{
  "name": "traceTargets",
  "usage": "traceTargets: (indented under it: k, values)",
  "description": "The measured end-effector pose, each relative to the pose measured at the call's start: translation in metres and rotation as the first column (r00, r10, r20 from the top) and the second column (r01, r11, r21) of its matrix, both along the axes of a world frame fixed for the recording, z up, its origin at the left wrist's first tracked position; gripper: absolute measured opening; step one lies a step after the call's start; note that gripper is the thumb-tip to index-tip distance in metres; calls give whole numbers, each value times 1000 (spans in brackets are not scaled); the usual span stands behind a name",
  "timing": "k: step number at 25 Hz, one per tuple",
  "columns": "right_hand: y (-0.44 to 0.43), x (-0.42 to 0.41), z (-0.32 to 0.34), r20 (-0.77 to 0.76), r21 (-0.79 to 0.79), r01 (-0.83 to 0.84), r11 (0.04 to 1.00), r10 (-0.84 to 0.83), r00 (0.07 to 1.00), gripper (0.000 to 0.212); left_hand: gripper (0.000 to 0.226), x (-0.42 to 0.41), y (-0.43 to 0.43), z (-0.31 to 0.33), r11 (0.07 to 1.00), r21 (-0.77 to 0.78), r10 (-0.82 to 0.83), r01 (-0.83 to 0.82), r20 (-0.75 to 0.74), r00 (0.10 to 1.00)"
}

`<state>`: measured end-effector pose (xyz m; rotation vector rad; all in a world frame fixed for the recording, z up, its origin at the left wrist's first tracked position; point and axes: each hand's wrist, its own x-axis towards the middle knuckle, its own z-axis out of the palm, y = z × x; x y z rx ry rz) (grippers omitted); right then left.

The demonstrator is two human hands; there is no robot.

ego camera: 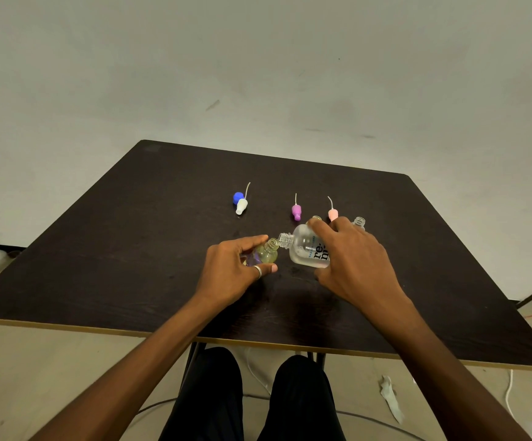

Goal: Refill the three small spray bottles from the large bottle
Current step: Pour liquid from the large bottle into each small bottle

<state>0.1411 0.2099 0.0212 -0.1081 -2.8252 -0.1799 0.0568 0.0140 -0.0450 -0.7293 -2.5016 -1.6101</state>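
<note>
Fingers (323, 229) of the right hand (353, 262) wrap the large frosted clear plastic bottle (304, 246), long axis near level, neck pointing left onto the open mouth of the small yellowish clear bottle (266, 253) pinched in the left hand (229, 272) over the dark table (131, 233).

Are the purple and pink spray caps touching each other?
Apart. The head view shows a strip of bare table between the purple spray cap and the pink spray cap.

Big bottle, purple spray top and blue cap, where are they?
large bottle (303, 249): head view, on its clear body beside the label.
purple spray top (296, 212): head view, on its cap.
blue cap (237, 197): head view, on its round side.
</note>
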Motion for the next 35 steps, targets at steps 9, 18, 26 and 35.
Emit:
traceTargets:
  k: [9,18,26,35]
  values:
    - [1,-1,-2,5,-1,1,1000,-1,1000,74,65,0,0,-1,1000,15,1,-1,11,1000]
    - [-1,0,1,1,7,8,1000,-8,1000,73,65,1,1,-1,1000,5,3,-3,17,1000]
    - [-1,0,0,-2,17,3,1000,-3,1000,72,66,1,1,-1,1000,-1,-2,2,44,999]
    - [0,0,1,-7,0,-1,1000,1,1000,73,64,4,2,-3,999,38,-14,10,83,996]
